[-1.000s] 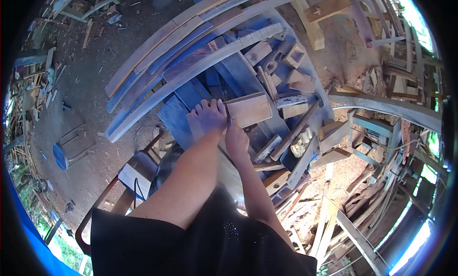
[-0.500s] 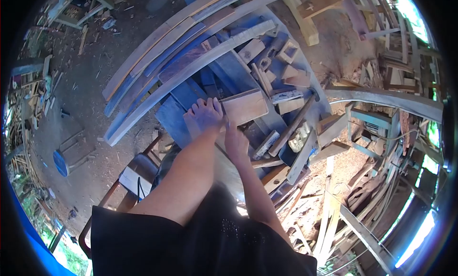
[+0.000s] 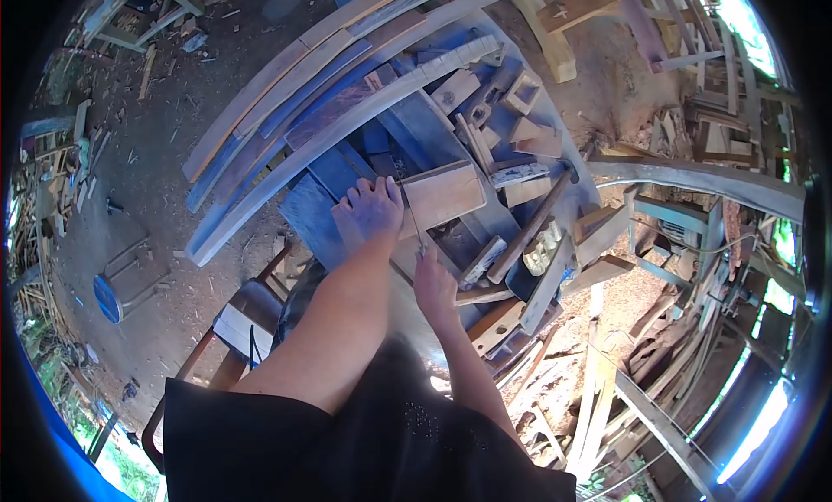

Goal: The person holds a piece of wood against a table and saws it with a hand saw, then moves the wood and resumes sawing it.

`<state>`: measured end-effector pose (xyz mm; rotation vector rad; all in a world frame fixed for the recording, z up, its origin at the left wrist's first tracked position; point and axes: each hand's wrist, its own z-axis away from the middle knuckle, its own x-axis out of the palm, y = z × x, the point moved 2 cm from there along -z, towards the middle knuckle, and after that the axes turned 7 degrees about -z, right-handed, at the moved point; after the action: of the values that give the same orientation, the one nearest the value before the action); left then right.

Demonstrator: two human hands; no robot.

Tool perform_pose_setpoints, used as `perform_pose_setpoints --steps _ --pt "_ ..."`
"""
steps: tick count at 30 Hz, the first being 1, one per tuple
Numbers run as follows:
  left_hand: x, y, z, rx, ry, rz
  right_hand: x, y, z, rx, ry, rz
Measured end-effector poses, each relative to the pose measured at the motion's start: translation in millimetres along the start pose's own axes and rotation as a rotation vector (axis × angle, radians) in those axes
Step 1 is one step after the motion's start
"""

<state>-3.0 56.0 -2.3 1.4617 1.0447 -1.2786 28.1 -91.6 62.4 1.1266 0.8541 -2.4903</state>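
My left hand [image 3: 371, 209] presses on a pale wooden board [image 3: 444, 195], its fingers curled over the far edge. The board lies across the cluttered workbench [image 3: 494, 216], with part of it under that palm. In my right hand [image 3: 435, 287], closed around the handle, is a saw [image 3: 412, 216]. Its thin blade shows nearly edge-on and runs away from me across the board, just right of my left fingers. The blade's teeth are too small to make out.
Long curved timber rails [image 3: 347, 112] lie across the bench's far left side. Hollow wooden blocks [image 3: 523, 92] and offcuts crowd its right. A chair [image 3: 251, 311] stands at lower left, a blue-topped stool [image 3: 107, 297] farther out. Scrap wood [image 3: 676, 355] is piled at right.
My right hand has drawn back toward me with the saw, baring more of its blade. My left hand and the board have stayed in place.
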Motion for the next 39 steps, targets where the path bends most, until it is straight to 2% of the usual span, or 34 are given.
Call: perform_pose_setpoints --steps 3,6,10,12,15,18,23,31,34,37,39 --pt "-4.2 0.4 -0.9 -0.018 -0.089 0.031 3.5 0.9 -5.2 -0.019 0.005 -0.038" --pt "-6.0 0.7 -1.3 -0.019 -0.056 0.031 13.6 -12.9 -53.0 -0.11 0.034 -0.03" --pt "-1.6 2.8 -3.2 -0.011 -0.037 0.052 2.4 -4.8 -29.1 -0.17 0.093 -0.057" --pt "-0.4 0.7 0.3 -0.009 -0.017 0.013 -1.5 2.5 6.0 -0.019 -0.011 -0.016" --pt "-2.3 -0.5 -0.2 -0.022 -0.078 0.07 -0.8 0.3 1.4 0.017 -0.04 -0.016" --pt "-4.1 0.5 0.6 -0.02 -0.065 0.039 6.1 -16.7 -50.0 -0.078 -0.018 -0.023" --pt "-4.0 4.3 -0.6 -0.004 0.005 0.039 -0.3 -22.6 -65.6 -0.045 -0.046 -0.011" --pt "-8.3 2.3 0.7 -0.007 0.013 0.03 4.4 -27.5 -59.7 -0.021 0.003 0.011" --pt "-3.9 1.2 2.4 -0.032 0.004 0.048 7.8 -19.5 -42.7 -0.1 0.075 0.086" --pt "-1.9 0.9 -1.1 -0.042 -0.043 0.059 3.4 -6.9 -11.3 -0.194 0.157 -0.051" --pt "-2.1 0.4 0.7 -0.019 -0.024 0.028 -5.2 -3.7 13.4 -0.008 0.03 0.036"
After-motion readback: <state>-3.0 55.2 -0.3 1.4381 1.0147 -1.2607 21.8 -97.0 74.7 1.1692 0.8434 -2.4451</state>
